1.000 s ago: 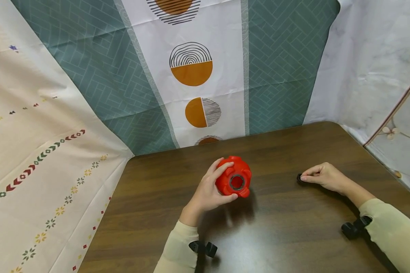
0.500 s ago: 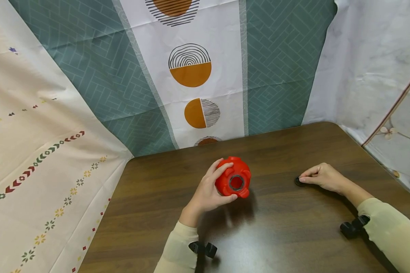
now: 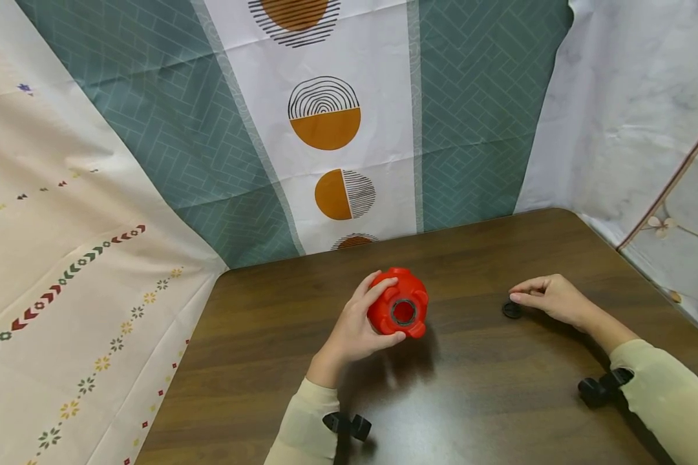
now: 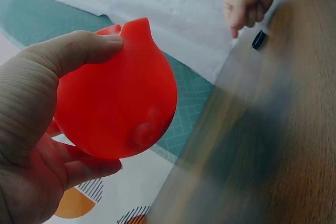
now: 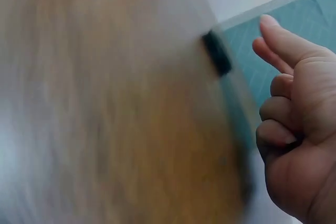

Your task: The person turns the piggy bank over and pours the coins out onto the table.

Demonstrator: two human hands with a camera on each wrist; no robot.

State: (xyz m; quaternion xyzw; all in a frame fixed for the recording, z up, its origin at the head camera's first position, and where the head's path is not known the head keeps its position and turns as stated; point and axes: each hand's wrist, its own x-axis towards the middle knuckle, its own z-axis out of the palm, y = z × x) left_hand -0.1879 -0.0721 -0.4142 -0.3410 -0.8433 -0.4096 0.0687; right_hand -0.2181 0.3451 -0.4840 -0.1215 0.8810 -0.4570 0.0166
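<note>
Left hand (image 3: 355, 329): fingers and thumb curled round the red lobed jar (image 3: 399, 309), held near the table's (image 3: 488, 387) middle.
Right hand (image 3: 549, 298): loosely curled, empty, just right of the cap.
Black cap (image 3: 512, 310): flat on the table, right of the jar.

A dark wooden table (image 3: 477, 400) fills the near right. Patterned cloths hang behind: teal and white (orange half-circles) (image 3: 349, 116), cream at left (image 3: 64, 258).
</note>
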